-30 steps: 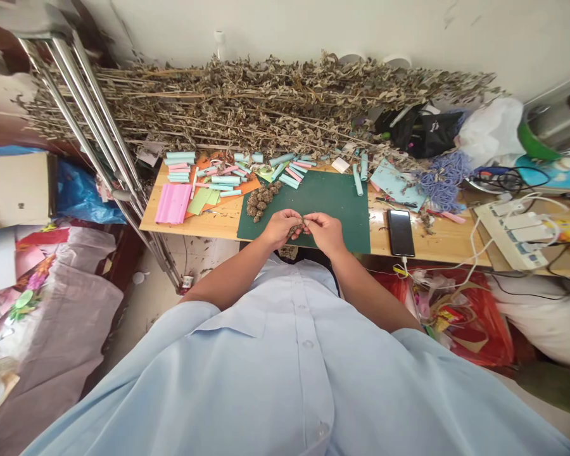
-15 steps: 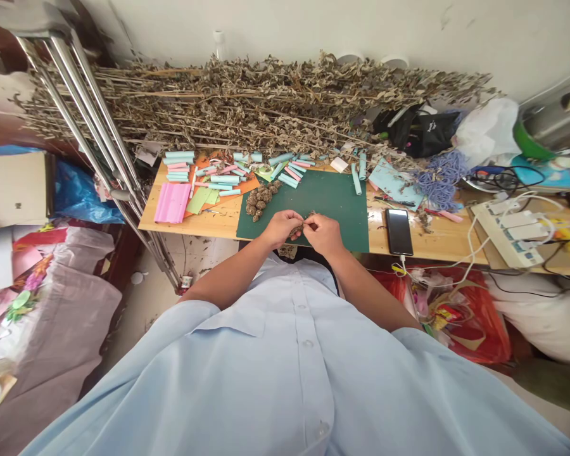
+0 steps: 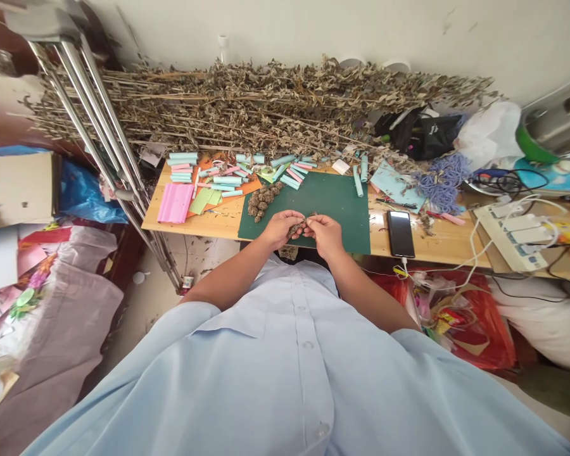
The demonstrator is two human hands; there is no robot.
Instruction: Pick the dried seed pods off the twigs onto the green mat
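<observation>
Plant material (image 3: 295, 230), dry, brown and crumbly, is held between two bare hands at the centre of the frame, over the near edge of a flat, dark green mat (image 3: 342, 206). The left hand (image 3: 282, 229) has its grip curled around the small lump; the right hand (image 3: 325, 233) pinches at it with thumb and fingertips, the two hands almost touching.

Just above the left hand on the mat is a pile of knobbly, rounded brown clumps (image 3: 261, 202). Left of the mat, on the smooth pale wooden worktop (image 3: 437, 246), are paper rolls (image 3: 227, 181), slim tubes in light blue and pink, and a ridged pink sheet (image 3: 175, 202). Long stems with brittle, curled leaves (image 3: 266, 104) stretch across the upper frame. Right of the mat is a glossy black phone (image 3: 401, 234); beyond it, a soft tangle of violet-blue cord (image 3: 443, 182). Shiny metal tubes (image 3: 91, 114) slant through the upper left. A pale blue buttoned shirt (image 3: 270, 380) fills the bottom.
</observation>
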